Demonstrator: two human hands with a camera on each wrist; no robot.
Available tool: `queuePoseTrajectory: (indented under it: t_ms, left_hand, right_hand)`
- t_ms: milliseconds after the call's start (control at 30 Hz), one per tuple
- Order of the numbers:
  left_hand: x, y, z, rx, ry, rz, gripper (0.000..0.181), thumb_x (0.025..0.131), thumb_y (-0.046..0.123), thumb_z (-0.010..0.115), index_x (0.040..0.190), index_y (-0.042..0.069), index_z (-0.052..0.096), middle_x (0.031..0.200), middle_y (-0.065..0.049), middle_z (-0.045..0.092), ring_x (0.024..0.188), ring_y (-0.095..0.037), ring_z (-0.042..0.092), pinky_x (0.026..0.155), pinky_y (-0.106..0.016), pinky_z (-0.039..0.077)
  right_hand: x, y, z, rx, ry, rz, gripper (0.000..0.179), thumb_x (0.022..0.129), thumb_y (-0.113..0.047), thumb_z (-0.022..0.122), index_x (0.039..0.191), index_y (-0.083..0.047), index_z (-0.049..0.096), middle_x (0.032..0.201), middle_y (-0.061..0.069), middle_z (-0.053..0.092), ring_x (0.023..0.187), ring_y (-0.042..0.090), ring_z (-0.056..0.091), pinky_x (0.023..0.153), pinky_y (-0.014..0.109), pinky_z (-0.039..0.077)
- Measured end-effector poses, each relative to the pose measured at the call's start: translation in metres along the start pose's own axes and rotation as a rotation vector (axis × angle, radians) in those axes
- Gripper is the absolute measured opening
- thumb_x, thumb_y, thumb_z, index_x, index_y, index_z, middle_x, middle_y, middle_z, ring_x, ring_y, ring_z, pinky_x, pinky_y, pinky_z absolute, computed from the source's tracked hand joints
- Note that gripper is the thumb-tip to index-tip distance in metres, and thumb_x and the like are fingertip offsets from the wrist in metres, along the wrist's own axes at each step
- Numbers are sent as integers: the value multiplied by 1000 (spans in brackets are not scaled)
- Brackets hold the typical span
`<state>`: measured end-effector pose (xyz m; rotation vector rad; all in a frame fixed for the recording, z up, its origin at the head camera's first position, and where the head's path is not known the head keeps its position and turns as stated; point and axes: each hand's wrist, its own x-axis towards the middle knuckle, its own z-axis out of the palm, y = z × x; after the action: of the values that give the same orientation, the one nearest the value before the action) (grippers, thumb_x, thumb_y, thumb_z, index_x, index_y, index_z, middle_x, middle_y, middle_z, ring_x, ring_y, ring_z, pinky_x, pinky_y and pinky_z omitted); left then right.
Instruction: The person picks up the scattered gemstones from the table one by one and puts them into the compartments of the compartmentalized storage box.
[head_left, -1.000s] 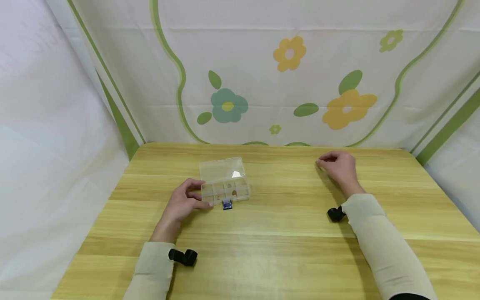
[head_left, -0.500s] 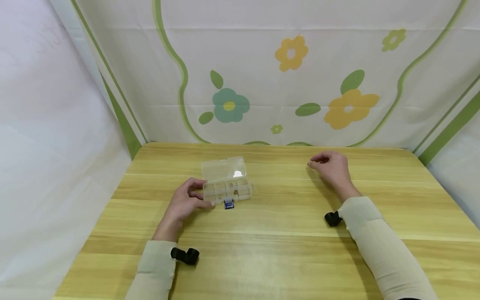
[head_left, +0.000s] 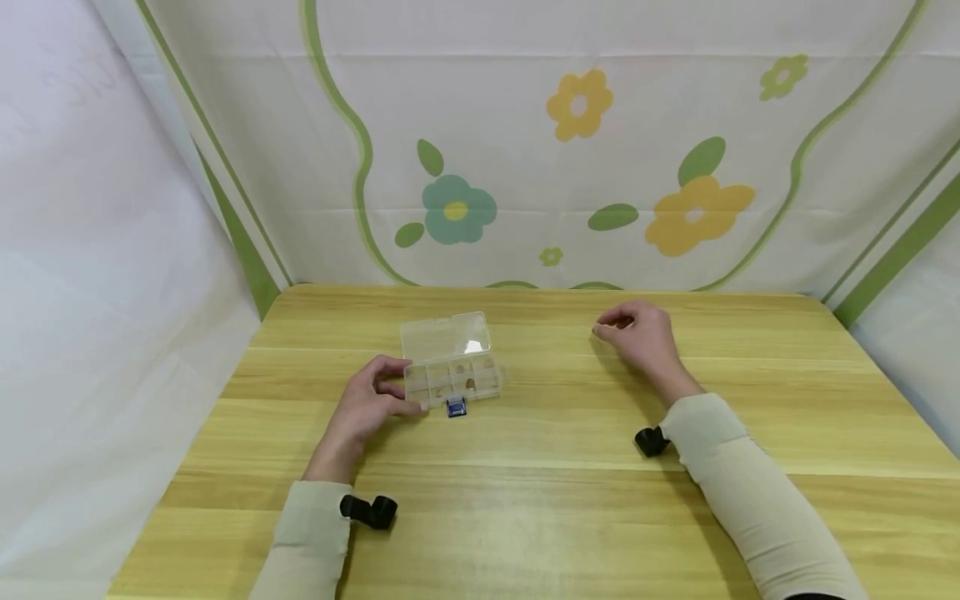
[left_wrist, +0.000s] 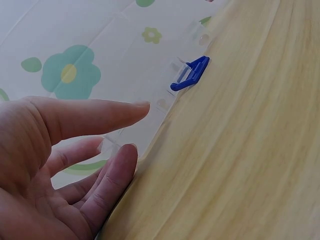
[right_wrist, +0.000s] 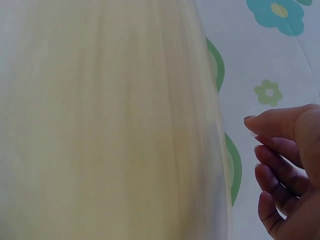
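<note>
A clear plastic compartment box [head_left: 452, 380] stands left of the table's middle, its transparent lid [head_left: 444, 337] swung open toward the back. A blue latch [head_left: 456, 407] hangs at the front edge. Several small brownish bits show in the compartments. My left hand [head_left: 369, 398] grips the box's left end, thumb at the front corner and index finger at the back. To the right of the box, my right hand [head_left: 639, 333] is raised over the table, thumb and index fingertips close together, other fingers curled. I cannot tell whether something tiny is pinched there.
The wood-grain table [head_left: 525, 500] ends at the back against a white curtain [head_left: 510, 150] printed with flowers. More white fabric hangs at both sides. A black wrist camera [head_left: 369, 512] sits on the left cuff and another black camera [head_left: 651, 442] on the right.
My right hand has moved left toward the box, keeping its fingertips together. The left hand and the open box have stayed in place.
</note>
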<state>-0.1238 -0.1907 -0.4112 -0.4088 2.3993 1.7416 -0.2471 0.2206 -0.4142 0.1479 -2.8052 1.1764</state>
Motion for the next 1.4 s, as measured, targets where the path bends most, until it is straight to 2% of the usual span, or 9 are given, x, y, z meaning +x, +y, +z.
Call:
queuePoseTrajectory:
  t_ms: [233, 633, 1133, 1400]
  left_hand:
    - [0, 0, 0, 9, 0, 7, 73, 74, -2, 92, 141, 13, 65, 133, -14, 66, 104, -24, 62, 90, -33, 46]
    - [0, 2, -1, 8, 4, 7, 73, 74, -2, 92, 140, 13, 66, 133, -14, 66, 105, -24, 62, 90, -34, 45]
    - [0, 1, -1, 9, -7, 3, 74, 74, -1, 92, 141, 13, 65, 136, -14, 65, 107, -26, 63, 90, -34, 45]
    - [-1, 0, 0, 10, -2, 8, 74, 74, 0, 93, 141, 13, 65, 137, -14, 65, 108, -26, 64, 90, -32, 46]
  right_hand:
    - [-3, -11, 6, 4, 0, -56, 17, 96, -21, 81, 106, -7, 82, 114, 18, 73, 106, 32, 64, 92, 45, 48]
    - [-3, -27, 21, 33, -26, -88, 15, 96, -21, 82, 106, -9, 82, 114, 15, 74, 107, 33, 64, 94, 48, 50]
    - [-10, -35, 28, 58, -174, -140, 9, 96, -26, 82, 101, -18, 83, 109, 4, 74, 101, 23, 64, 90, 41, 51]
    - [-14, -37, 32, 49, -185, -176, 8, 96, -26, 82, 101, -20, 83, 105, 1, 75, 96, 20, 64, 85, 39, 52]
